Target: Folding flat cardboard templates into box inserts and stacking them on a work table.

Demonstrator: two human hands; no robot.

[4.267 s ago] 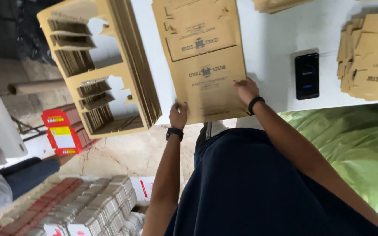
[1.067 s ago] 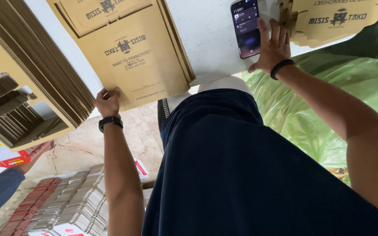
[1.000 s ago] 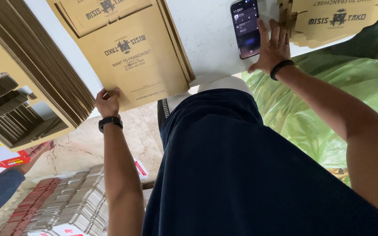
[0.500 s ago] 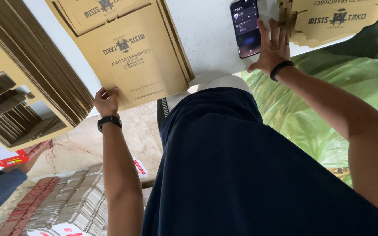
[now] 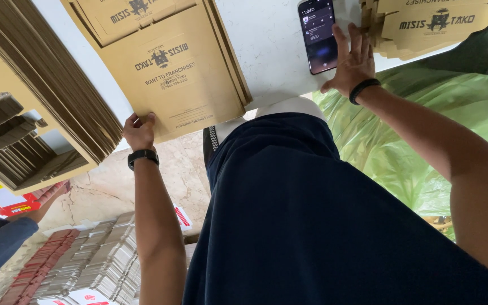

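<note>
Box-folding paused, I judge: left hand pinches flat cardboard blank corner, right hand open, seemingly touching smartphone; next needs both hands on blank.

Flat tan cartons — lit phone (right)

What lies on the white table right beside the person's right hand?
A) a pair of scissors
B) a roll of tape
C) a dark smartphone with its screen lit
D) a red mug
C: the right hand rests on the white table with its fingers beside a dark smartphone with its screen lit, which lies between the two stacks of flat brown cardboard.
</note>
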